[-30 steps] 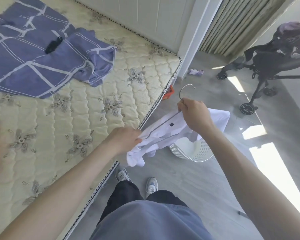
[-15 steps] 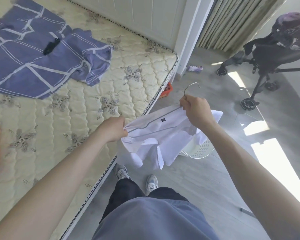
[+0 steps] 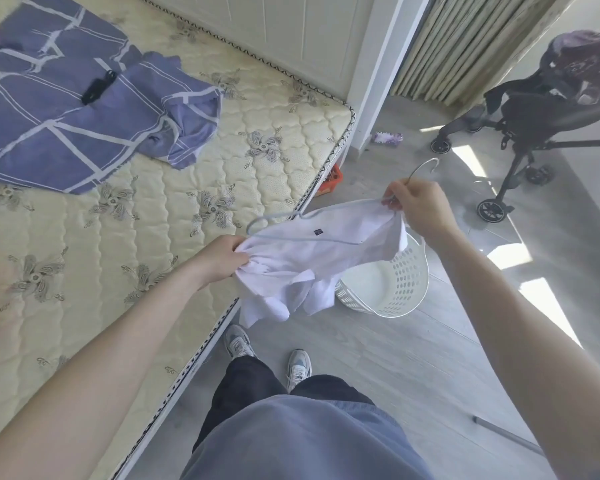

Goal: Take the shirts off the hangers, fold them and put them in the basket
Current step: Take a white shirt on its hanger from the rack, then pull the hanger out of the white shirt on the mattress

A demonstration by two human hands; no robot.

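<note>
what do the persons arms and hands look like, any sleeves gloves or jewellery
The left forearm and right forearm are bare as far as the frame shows, with no sleeve plainly in view. The left hand and right hand are ungloved. No watch, bracelet or ring shows on either, and no markings are visible.

Mattress (image 3: 187, 188): quilted, floral pattern.
Purple checked cloth (image 3: 49, 133): spread on mattress; black clip (image 3: 97, 86) on top.
Stroller (image 3: 534, 109): on floor, near curtain (image 3: 465, 39).

White shirt (image 3: 302, 261) half off hanger (image 3: 312, 238)
</note>
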